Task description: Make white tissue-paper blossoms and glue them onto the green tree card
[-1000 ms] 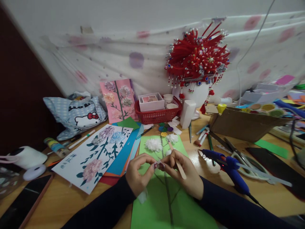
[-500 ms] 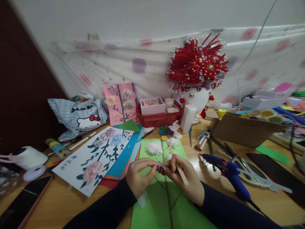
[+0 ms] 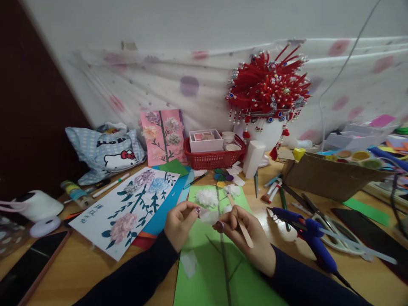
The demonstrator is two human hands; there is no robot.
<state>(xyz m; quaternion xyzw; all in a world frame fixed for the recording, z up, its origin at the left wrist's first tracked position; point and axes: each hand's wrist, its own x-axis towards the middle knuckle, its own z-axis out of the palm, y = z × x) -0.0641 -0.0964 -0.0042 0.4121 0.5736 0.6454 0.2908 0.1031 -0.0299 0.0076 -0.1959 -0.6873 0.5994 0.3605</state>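
A thin white piece (image 3: 208, 216) is pinched in the fingertips of the left hand (image 3: 179, 225) above the green sheet (image 3: 207, 278). A wooden stick (image 3: 245, 234) is gripped within the curled fingers of the right hand (image 3: 255, 242), presumably to leave thumb and fingertip usable (whether they touch the piece cannot be told); a white flower (image 3: 206, 198) is seen beyond, on the sheet.

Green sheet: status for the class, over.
Left hand pinching white piece. Right hand gripping stick. Green sheet under both hands. Loose scrap near its left edge, glue gun right of it.
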